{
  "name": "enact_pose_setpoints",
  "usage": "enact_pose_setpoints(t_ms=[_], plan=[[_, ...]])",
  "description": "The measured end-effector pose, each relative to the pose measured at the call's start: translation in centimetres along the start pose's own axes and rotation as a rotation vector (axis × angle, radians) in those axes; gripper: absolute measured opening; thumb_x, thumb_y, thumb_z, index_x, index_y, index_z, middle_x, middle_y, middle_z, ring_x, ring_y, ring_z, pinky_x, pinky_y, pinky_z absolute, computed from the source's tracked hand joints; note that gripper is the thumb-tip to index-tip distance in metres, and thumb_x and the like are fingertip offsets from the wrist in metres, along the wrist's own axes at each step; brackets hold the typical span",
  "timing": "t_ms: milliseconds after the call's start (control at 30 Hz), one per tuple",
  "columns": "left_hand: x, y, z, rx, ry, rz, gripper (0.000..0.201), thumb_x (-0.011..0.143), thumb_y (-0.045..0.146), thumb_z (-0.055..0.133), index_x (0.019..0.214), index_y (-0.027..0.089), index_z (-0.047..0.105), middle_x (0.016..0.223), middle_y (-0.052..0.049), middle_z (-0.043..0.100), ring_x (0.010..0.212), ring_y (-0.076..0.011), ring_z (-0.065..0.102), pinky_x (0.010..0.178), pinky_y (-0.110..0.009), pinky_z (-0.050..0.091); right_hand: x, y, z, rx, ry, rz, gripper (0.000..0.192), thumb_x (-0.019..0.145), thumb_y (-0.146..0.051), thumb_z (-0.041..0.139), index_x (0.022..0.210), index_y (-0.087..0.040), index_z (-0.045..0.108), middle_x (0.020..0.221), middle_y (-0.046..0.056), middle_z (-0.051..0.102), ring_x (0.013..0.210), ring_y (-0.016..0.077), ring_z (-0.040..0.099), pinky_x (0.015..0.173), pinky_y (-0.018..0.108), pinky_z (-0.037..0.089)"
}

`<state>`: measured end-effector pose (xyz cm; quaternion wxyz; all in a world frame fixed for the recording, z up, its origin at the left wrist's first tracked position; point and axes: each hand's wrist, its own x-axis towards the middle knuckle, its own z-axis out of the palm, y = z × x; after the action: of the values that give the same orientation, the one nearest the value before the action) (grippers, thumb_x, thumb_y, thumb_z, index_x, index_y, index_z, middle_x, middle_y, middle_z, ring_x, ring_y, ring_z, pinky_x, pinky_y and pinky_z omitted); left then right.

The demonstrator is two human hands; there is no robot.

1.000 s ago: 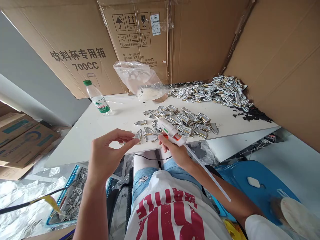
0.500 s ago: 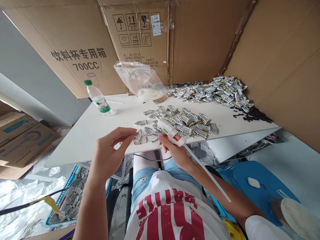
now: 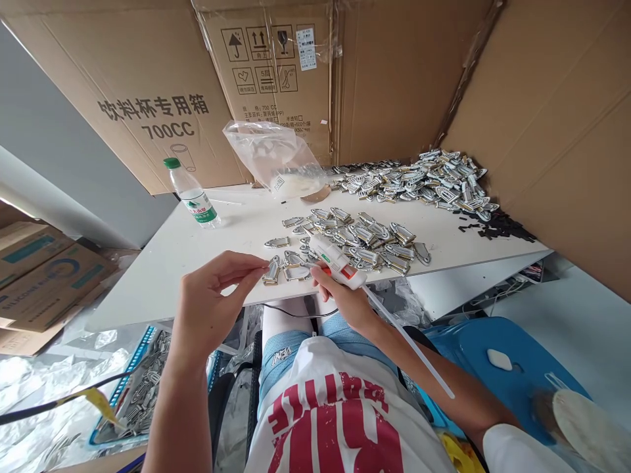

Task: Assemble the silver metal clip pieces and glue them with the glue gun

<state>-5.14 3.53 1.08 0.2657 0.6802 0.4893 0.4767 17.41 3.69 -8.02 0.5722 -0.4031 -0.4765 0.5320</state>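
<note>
The right hand (image 3: 345,299) is gripping a white hot-glue gun (image 3: 336,259), fingers closing around its handle; the nozzle end is pointing away from the body, over a loose cluster of metal pieces (image 3: 362,235). A translucent glue stick (image 3: 411,345) is protruding from the gun's rear and running back toward the wearer's side.

The left hand (image 3: 210,299) is hovering at the front edge of the white table (image 3: 162,263), thumb and forefinger tips standing close together at an arch-topped metal piece (image 3: 271,270). Whether they are pinching it cannot be determined. That piece is lying near the table's front edge, between the left fingertips and the cluster.

A larger heap of similar parts (image 3: 436,177) is occupying the far right of the table, with black strips (image 3: 503,226) lying beside it. A green-capped bottle (image 3: 197,202) is standing at the left, and a clear plastic bag (image 3: 276,161) is resting before the printed carton (image 3: 276,79). Below, at left, a blue basket (image 3: 118,394) is holding further metal parts.
</note>
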Motion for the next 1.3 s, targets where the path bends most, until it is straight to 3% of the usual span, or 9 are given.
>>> enact_pose_setpoints(t_ms=[233, 400, 567, 800, 1300], plan=[[0.15, -0.31, -0.08, 0.033, -0.063, 0.015, 0.014, 0.097, 0.035, 0.08, 0.107, 0.027, 0.084, 0.111, -0.005, 0.086, 0.11, -0.0278, 0.083, 0.108, -0.045, 0.069, 0.2, 0.27, -0.07, 0.011, 0.006, -0.001, 0.039, 0.098, -0.061, 0.076, 0.091, -0.023, 0.073, 0.074, -0.003, 0.066, 0.061, 0.0122, 0.053, 0.071, 0.03, 0.045], [0.05, -0.12, -0.14, 0.027, -0.035, -0.002, 0.014, 0.094, 0.024, 0.074, 0.103, 0.027, 0.084, 0.11, -0.004, 0.086, 0.108, -0.0263, 0.083, 0.107, -0.044, 0.069, 0.06, 0.08, 0.0, -0.003, 0.01, -0.008, 0.042, 0.098, -0.063, 0.075, 0.086, -0.023, 0.071, 0.07, -0.003, 0.064, 0.062, 0.0134, 0.053, 0.073, 0.03, 0.047], [0.06, -0.02, -0.15, 0.044, -0.036, -0.008, 0.014, 0.095, 0.025, 0.071, 0.099, 0.026, 0.085, 0.109, -0.005, 0.086, 0.108, -0.0274, 0.082, 0.108, -0.048, 0.068, 0.05, 0.07, 0.04, 0.003, 0.012, 0.005, 0.042, 0.096, -0.064, 0.076, 0.09, -0.023, 0.073, 0.07, -0.003, 0.064, 0.06, 0.0134, 0.053, 0.07, 0.03, 0.046], [0.01, -0.14, -0.14, -0.01, -0.036, 0.001, 0.011, 0.092, 0.03, 0.083, 0.103, 0.026, 0.082, 0.107, -0.006, 0.085, 0.109, -0.028, 0.082, 0.103, -0.044, 0.07, 0.12, 0.22, 0.0, 0.034, 0.005, 0.004, 0.038, 0.097, -0.06, 0.077, 0.093, -0.023, 0.074, 0.073, -0.003, 0.066, 0.059, 0.012, 0.051, 0.068, 0.03, 0.044], [-0.19, -0.29, -0.25, -0.023, 0.002, -0.029, 0.02, 0.083, 0.028, 0.093, 0.097, 0.023, 0.081, 0.094, -0.003, 0.083, 0.091, -0.0217, 0.083, 0.087, -0.034, 0.072, 0.02, 0.79, -0.03, 0.003, 0.021, 0.004, 0.036, 0.098, -0.059, 0.077, 0.089, -0.024, 0.075, 0.069, -0.004, 0.063, 0.061, 0.0138, 0.052, 0.076, 0.032, 0.047]])
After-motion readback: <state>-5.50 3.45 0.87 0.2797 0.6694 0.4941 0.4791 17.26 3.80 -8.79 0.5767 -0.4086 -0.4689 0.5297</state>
